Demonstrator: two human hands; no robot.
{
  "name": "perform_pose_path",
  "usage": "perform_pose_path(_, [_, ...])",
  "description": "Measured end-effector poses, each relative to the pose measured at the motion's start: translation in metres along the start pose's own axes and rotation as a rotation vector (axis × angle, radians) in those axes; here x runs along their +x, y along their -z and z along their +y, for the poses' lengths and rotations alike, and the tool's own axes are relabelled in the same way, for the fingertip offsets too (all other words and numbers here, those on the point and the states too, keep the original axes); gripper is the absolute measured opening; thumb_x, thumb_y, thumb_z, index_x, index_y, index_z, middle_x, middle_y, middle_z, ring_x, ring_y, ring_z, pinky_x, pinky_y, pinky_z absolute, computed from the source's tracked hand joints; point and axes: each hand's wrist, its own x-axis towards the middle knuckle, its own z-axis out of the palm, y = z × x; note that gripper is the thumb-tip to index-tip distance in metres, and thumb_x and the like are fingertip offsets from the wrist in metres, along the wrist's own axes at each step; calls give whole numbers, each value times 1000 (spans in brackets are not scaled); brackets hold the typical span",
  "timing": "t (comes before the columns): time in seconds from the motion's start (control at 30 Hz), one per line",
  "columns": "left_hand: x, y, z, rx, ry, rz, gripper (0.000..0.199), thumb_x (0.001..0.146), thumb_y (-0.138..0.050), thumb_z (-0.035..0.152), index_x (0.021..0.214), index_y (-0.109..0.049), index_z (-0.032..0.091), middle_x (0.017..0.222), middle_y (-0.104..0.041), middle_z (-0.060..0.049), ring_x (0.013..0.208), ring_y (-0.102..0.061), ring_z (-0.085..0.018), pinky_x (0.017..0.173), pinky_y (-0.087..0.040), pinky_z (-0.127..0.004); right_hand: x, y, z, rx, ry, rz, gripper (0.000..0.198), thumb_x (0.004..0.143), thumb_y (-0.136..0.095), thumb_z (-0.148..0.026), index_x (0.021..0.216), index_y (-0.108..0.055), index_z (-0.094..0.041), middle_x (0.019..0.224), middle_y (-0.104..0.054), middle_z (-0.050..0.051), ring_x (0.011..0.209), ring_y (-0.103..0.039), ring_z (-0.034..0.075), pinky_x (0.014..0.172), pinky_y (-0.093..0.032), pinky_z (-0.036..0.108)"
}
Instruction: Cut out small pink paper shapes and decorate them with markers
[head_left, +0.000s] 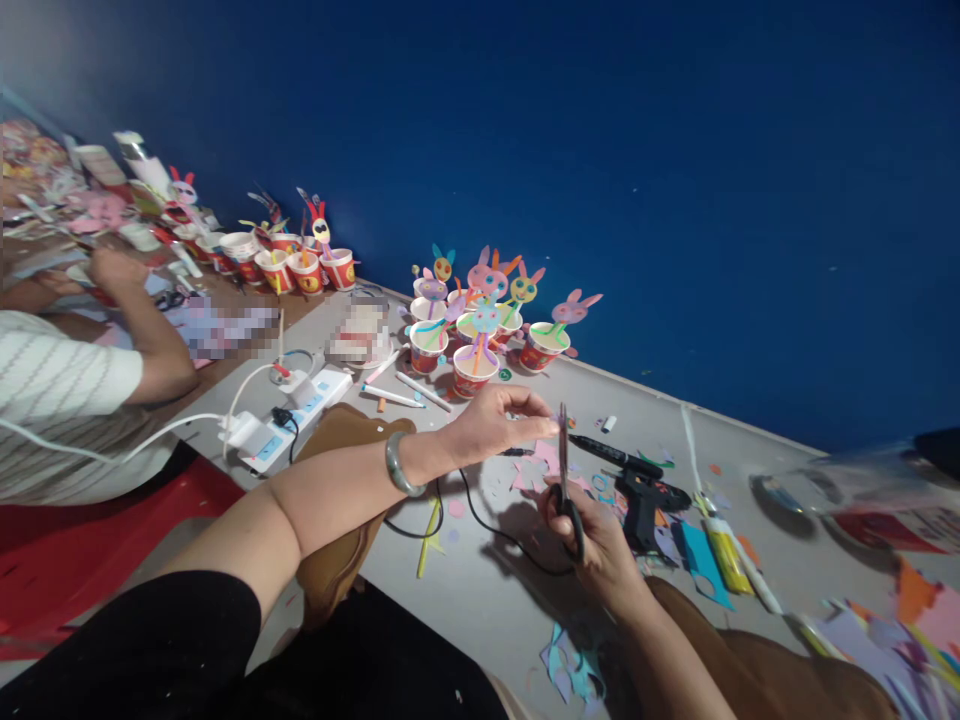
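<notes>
My right hand [604, 550] is wrapped round the black handles of a pair of scissors [564, 450], whose blades point up and away from me. Just left of the blades, my left hand [495, 425] pinches a small bit of purplish paper [557, 421] between thumb and fingers; its outline is mostly hidden. Pink paper scraps [541, 462] lie on the table below both hands. To the right of the scissors rests a black glue gun [641, 500], close to a black marker [600, 450].
Red paper cups [474, 385] with paper rabbit figures stand ahead by the blue wall. A white power strip [289, 425] with plugs and cables lies left. At far left, a person's arm [139, 310] reaches over the table. Blue paper scraps [574, 668] and a yellow tube [727, 555] lie nearby.
</notes>
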Motion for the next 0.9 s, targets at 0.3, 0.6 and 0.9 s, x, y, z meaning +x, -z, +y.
perform_pose_path(0.3, [0,0,3,-10,5,5,17,70,-71,32,74,-66,16,78,-66,-2,74,-58,-11,70,-46,-26,-1,-1,3,15,12,13,64,78,-43,-83,65,-54,-21,63,-55,3,65,-53,19,60,-43,31])
perform_pose_path(0.6, [2,2,-1,-61,-6,-2,15,72,-70,30,73,-65,15,77,-66,-3,78,-60,-12,77,-46,-27,-2,-1,5,6,13,7,65,77,-44,-84,65,-54,-21,63,-55,3,64,-53,19,60,-43,31])
perform_pose_path(0.9, [-5,3,18,-4,36,30,32,86,-52,40,68,-63,16,73,-64,-3,65,-49,-9,62,-44,-23,-2,-1,5,17,32,18,64,79,-44,-82,65,-56,-21,63,-55,3,62,-52,18,58,-43,29])
